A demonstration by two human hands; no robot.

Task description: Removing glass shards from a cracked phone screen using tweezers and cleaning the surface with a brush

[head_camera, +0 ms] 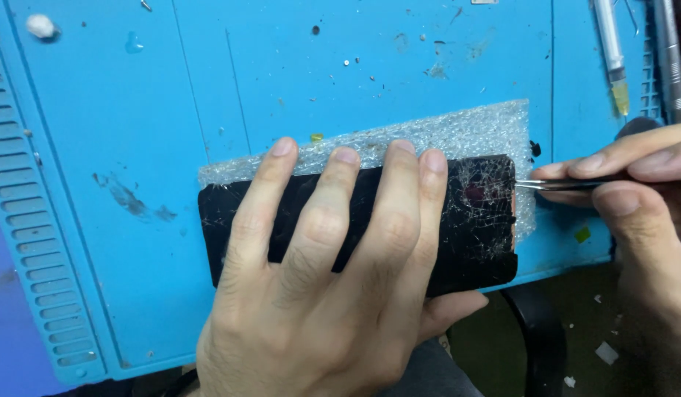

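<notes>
Black rectangular phone screen with shattered glass lay flat near the front edge of the blue work mat, cracks densest at its right end. Under it sat a clear bubble-wrap sheet, sticking out along the back and right sides.

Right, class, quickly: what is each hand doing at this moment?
Left hand: spread flat, pressing down on the cracked black phone.
Right hand: fingers closed on metal tweezers, tips at the phone's edge.
</notes>
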